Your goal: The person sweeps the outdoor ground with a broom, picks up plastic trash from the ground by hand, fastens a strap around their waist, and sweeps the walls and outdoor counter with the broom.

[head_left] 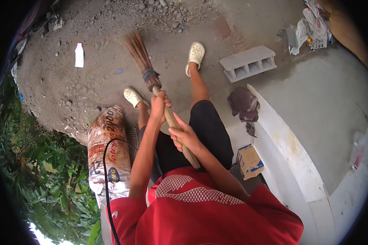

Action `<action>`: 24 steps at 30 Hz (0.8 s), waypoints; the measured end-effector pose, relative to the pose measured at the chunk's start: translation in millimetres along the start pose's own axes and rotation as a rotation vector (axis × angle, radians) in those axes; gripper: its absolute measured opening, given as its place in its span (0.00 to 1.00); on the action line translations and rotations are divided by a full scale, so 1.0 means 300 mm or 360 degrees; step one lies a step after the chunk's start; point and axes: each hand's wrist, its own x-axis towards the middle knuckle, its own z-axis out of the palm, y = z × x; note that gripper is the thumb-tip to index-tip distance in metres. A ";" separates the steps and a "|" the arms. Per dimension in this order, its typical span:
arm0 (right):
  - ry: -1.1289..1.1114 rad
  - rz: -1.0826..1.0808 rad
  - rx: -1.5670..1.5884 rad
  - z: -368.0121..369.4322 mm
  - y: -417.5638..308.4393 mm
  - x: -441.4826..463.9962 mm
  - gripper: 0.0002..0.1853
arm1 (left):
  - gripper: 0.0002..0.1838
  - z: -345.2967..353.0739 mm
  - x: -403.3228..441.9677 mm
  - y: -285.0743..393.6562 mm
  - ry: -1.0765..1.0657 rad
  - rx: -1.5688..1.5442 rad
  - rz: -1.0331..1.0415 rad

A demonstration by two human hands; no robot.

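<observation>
A stick broom (167,108) with a wooden handle slants across the middle of the view, its stiff brown bristles fanning up and left over the dirt ground. Dark binding wraps the base of the bristles. My left hand (159,105) is closed round the handle just below that binding. Lower down the handle, my right hand (185,135) grips it, thumb side up. The handle's end reaches close to my red shirt. The bristles look slightly smeared and appear close to the ground; I cannot tell whether they touch it.
A filled, stained sack (109,149) stands at left beside plants. To the right are a hollow concrete block (248,63), a dark cloth (244,104) on a low pale wall (288,143), and a cardboard box (250,162). A white scrap (79,55) and gravel (151,16) lie ahead.
</observation>
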 end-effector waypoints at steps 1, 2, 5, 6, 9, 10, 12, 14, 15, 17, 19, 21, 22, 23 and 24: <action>0.0071 -0.0086 -0.0026 -0.085 -0.064 -0.064 0.38 | 0.04 0.146 0.003 -0.075 -0.0133 0.0070 -0.0063; 0.0245 -0.0111 -0.0049 -0.140 -0.150 -0.146 0.37 | 0.04 0.300 0.005 -0.165 -0.0270 0.0017 -0.0188; 0.0786 -0.0204 0.0008 -0.327 -0.310 -0.310 0.33 | 0.05 0.753 -0.034 -0.378 -0.0692 0.0099 -0.0624; 0.0930 -0.0226 -0.0012 -0.352 -0.365 -0.337 0.28 | 0.06 0.861 -0.039 -0.423 -0.0780 0.0136 -0.0715; 0.0976 -0.0261 0.0110 -0.403 -0.415 -0.261 0.18 | 0.06 0.921 0.045 -0.449 -0.0910 0.0233 -0.0810; 0.0912 -0.0216 0.0145 -0.401 -0.408 -0.192 0.15 | 0.05 0.889 0.108 -0.417 -0.0938 0.0272 -0.0799; 0.0482 -0.0034 0.0214 -0.369 -0.418 -0.050 0.13 | 0.02 0.647 0.302 -0.305 -0.0743 -0.0283 -0.0925; -0.0006 0.0261 0.0079 -0.286 -0.440 0.085 0.15 | 0.08 0.506 0.288 -0.045 0.0062 0.0360 -0.0365; -0.0145 0.0292 -0.0003 -0.217 -0.424 0.117 0.22 | 0.11 0.497 0.199 0.073 0.0265 0.0221 -0.0469; -0.0269 0.0168 -0.0021 -0.140 -0.548 0.051 0.36 | 0.13 0.428 0.226 0.153 0.0244 0.0305 -0.0202; -0.0460 0.0129 0.0101 -0.203 -0.539 0.032 0.39 | 0.13 0.543 0.129 0.179 0.0436 0.0369 0.0085; -0.0482 0.0014 0.0020 -0.322 -0.568 -0.019 0.40 | 0.09 0.635 0.106 0.112 0.0335 0.0270 0.0270; -0.0442 -0.0089 -0.0116 -0.374 -0.612 -0.059 0.40 | 0.08 0.689 0.096 0.065 0.0266 0.0254 0.0266; -0.0418 -0.0139 -0.0204 -0.421 -0.609 -0.089 0.41 | 0.08 0.756 0.085 0.024 0.0186 0.0298 0.0208; -0.0227 -0.0129 -0.0107 -0.418 -0.628 -0.140 0.43 | 0.08 0.788 0.098 -0.030 0.0106 0.0474 0.0182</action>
